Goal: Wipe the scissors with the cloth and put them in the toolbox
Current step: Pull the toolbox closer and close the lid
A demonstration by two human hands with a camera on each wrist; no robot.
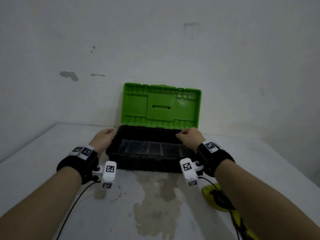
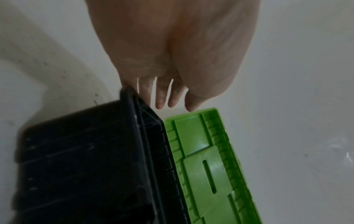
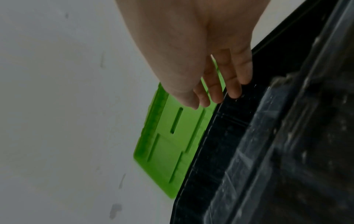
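The toolbox, a black base (image 1: pixel 147 162) with a green lid (image 1: pixel 161 104), stands open at the back of the table, its lid leaning on the wall. The base looks empty. My left hand (image 1: pixel 105 135) rests by the box's left rear corner with straight fingers (image 2: pixel 161 98) beside the rim (image 2: pixel 134 115), holding nothing. My right hand (image 1: pixel 184 135) hovers over the right rear rim, its fingers (image 3: pixel 233 84) loosely bent and empty. A yellow cloth (image 1: pixel 207 190) lies at the near right with the dark scissors (image 1: pixel 220 199) on it, both partly hidden under my right forearm.
The white table (image 1: pixel 52 161) has a large stain (image 1: pixel 155 201) in front of the box. A grey-white wall (image 1: pixel 155 49) stands right behind the lid. Black cables (image 1: pixel 72 208) trail from both wrist cameras across the table.
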